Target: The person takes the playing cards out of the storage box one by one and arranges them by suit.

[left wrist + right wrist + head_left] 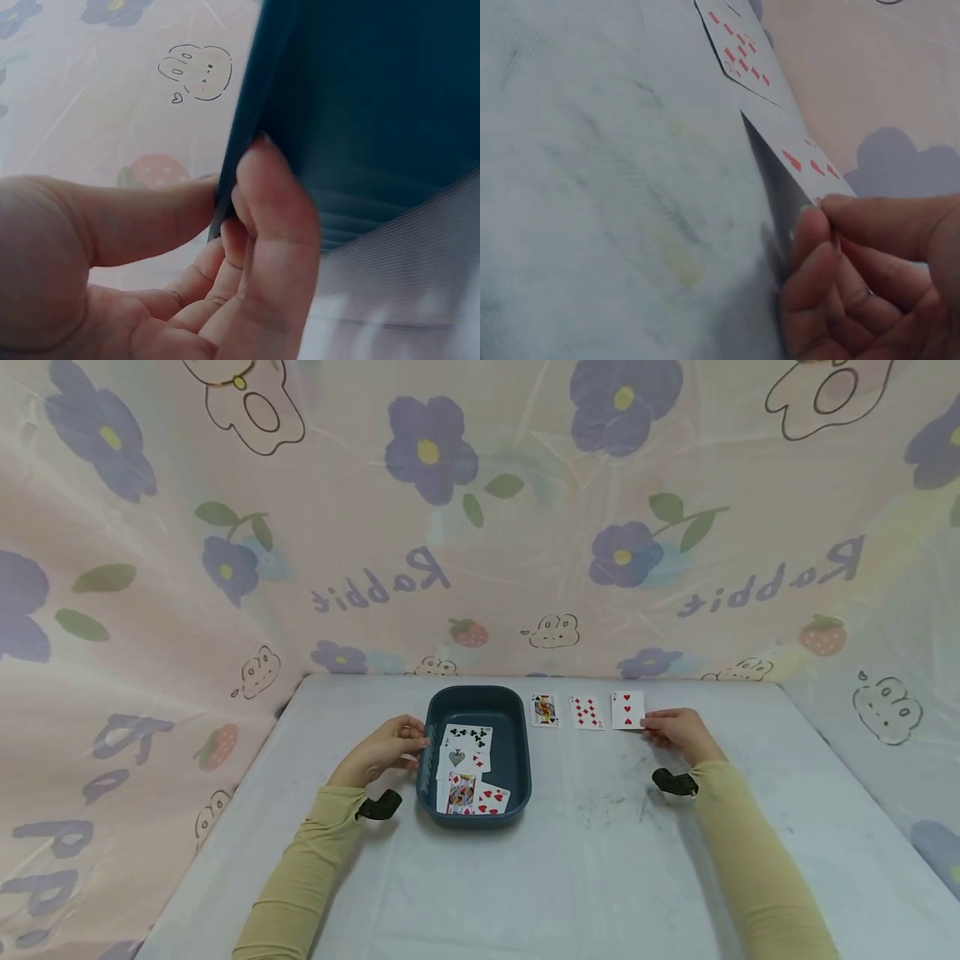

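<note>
My right hand (pixel 677 731) pinches the lower right corner of a three of hearts playing card (pixel 627 709) between thumb and fingers. In the right wrist view that card (pixel 810 163) tilts, its near edge raised over the table and a shadow under it. On the other side, my left hand (pixel 388 746) grips the left wall of a dark blue tray (pixel 512 752). The left wrist view has the thumb outside the tray wall (pixel 360 97) and curled fingers at its edge. Several face-up cards (pixel 465 752) lie overlapping inside the tray, among them an ace of spades.
Between the tray and the held card, a face card (pixel 545 711) and a red diamonds card (pixel 587 712) lie in a row. The white table (pixel 600 877) backs onto a printed curtain (pixel 510 543). Black devices (pixel 380 806) sit at both wrists.
</note>
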A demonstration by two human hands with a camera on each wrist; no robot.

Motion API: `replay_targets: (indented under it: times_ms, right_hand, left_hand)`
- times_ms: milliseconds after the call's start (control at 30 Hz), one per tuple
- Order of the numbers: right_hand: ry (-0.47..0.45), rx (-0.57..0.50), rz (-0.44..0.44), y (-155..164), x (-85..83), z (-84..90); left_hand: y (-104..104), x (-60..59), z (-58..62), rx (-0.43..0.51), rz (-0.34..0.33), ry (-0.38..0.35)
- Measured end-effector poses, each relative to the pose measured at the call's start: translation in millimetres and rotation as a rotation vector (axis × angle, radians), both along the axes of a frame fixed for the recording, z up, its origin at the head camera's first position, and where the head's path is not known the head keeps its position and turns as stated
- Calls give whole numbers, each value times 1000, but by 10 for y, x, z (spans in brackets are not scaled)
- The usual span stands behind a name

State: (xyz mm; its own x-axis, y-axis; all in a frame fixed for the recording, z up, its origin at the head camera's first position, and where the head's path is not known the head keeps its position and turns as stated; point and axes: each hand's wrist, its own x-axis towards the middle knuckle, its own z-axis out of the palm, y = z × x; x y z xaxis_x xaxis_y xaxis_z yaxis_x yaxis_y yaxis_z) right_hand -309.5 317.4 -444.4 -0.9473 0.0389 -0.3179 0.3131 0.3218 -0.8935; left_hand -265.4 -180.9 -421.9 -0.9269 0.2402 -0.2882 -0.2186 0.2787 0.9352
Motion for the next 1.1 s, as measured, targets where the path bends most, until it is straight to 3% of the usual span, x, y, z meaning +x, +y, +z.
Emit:
replay_targets:
  times_ms: [300,600,1100]
  right_hand:
    - [7,82,-65,-18,-57,-16]
    - [-16,148,-72,-17,-113,-44]
    - [-18,177,-97,-31,-127,-36]
  left_hand:
    - [23,3,20,0,12,6]
    - [25,10,18,13,12,2]
    - [-15,-14,-29,33,-18,15]
